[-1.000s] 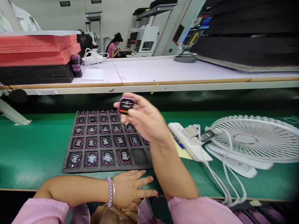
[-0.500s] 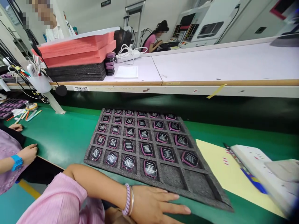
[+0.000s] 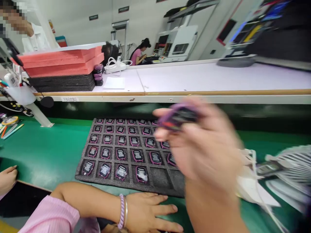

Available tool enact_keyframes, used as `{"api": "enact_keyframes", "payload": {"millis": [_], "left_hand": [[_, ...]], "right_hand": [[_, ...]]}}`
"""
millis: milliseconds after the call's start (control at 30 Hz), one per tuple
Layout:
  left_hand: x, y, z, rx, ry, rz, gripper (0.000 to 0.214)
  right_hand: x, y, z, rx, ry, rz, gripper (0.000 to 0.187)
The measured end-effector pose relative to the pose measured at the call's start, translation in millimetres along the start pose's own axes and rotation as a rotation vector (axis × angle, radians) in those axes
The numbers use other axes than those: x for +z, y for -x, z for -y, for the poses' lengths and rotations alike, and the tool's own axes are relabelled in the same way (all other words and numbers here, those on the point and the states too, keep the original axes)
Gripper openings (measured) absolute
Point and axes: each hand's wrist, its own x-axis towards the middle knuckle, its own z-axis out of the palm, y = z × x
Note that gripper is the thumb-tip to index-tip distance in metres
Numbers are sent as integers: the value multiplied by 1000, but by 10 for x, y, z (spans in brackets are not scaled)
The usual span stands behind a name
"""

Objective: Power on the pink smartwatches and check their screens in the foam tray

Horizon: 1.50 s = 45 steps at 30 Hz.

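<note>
My right hand (image 3: 206, 142), smeared by motion, is raised over the right part of the tray and grips a purple-rimmed watch case (image 3: 178, 116) with a dark face. Below it lies a grey foam tray (image 3: 82, 165) whose square pockets hold rows of similar watch cases (image 3: 120, 154). In the front row, the pocket (image 3: 159, 178) right of the last case has nothing in it. My left hand (image 3: 148, 210) rests with fingers spread on the green table along the tray's front edge. My right hand and wrist hide the tray's right end.
A shelf (image 3: 184, 77) runs behind the table, bearing pink foam blocks (image 3: 60, 61), black foam sheets (image 3: 63, 83) and a small stack of purple cases (image 3: 98, 75). A fan (image 3: 293, 168) stands at the right. Another person's hand (image 3: 8, 178) is at the left edge.
My right hand has come into view from outside the frame with a watch case in it. The view has swung right. My left hand remains flat near the tray's front edge.
</note>
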Motion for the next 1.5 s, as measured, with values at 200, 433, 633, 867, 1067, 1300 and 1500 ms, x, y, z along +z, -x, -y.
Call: {"api": "enact_keyframes", "payload": {"millis": [200, 433, 633, 867, 1067, 1300, 1500], "left_hand": [[88, -2, 42, 16, 52, 4, 74], [179, 1, 25, -9, 110, -19, 77], [125, 4, 47, 2, 170, 10, 73], [156, 17, 53, 13, 196, 8, 74], [146, 15, 57, 12, 199, 8, 72], [90, 1, 51, 5, 195, 35, 72], [111, 7, 52, 7, 214, 19, 72]], "right_hand": [[60, -293, -585, 344, -188, 70, 50], [65, -281, -736, 329, -150, 96, 47], [45, -293, -744, 316, -108, 97, 43], [35, -293, -758, 309, -121, 88, 47], [27, -304, -731, 325, -167, 111, 51], [2, -306, -743, 320, -190, 143, 52], [-1, -310, -760, 306, -183, 161, 50]]}}
